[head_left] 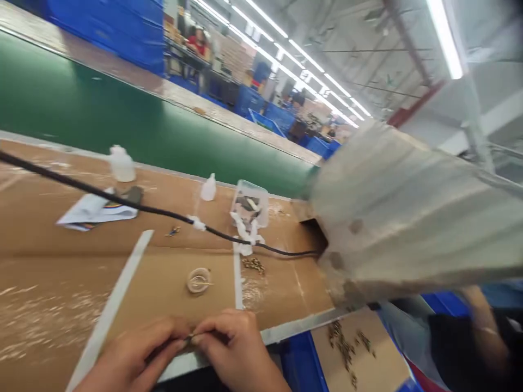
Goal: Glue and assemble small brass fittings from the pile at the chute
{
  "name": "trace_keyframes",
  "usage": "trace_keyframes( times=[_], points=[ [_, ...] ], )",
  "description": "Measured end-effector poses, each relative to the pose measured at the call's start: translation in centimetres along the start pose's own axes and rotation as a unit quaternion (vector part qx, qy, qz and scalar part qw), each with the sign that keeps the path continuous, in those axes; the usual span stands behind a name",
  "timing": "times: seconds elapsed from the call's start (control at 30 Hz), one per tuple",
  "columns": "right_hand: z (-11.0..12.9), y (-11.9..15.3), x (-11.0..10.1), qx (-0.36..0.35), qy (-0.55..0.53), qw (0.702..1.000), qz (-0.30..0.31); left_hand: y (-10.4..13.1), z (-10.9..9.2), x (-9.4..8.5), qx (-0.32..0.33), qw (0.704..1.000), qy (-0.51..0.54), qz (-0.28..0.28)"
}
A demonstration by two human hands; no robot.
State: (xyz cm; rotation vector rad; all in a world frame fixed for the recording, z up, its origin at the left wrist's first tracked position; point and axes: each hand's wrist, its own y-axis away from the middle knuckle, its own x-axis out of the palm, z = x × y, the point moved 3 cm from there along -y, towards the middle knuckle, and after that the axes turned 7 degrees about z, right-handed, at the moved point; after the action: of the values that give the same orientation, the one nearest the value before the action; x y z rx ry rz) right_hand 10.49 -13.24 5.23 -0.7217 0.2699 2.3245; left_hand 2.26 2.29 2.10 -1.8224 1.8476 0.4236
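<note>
At the front edge of the brown work surface, my left hand (152,348) and my right hand (233,344) meet fingertip to fingertip. Both are closed in a pinch on a small dark part (188,340), mostly hidden by the fingers; its kind cannot be made out. Just beyond them a small round cup (199,280) has a thin stick lying across it. To the right of the cup, past a white tape strip (237,280), lies a pile of small brass-coloured and dark parts (254,265).
A black cable (159,210) crosses the table to a large grey panel (408,218). Behind it stand white bottles (121,164) and a clear plastic box (265,204). A green conveyor belt (183,136) runs beyond. At right, a cardboard sheet (368,370) bears more small parts, near another person's arm (482,316).
</note>
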Motion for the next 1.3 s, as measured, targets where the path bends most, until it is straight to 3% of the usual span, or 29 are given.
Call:
trace_keyframes(
  times=[0.13,1.3],
  points=[
    [-0.38,0.1,-0.4,-0.005,-0.016,1.0,0.014,-0.24,-0.21,-0.05,-0.039,0.997,0.032,0.061],
    [0.06,0.11,-0.57,-0.005,-0.039,0.999,0.028,-0.23,-0.63,0.17,-0.055,0.997,0.033,0.053]
  ],
)
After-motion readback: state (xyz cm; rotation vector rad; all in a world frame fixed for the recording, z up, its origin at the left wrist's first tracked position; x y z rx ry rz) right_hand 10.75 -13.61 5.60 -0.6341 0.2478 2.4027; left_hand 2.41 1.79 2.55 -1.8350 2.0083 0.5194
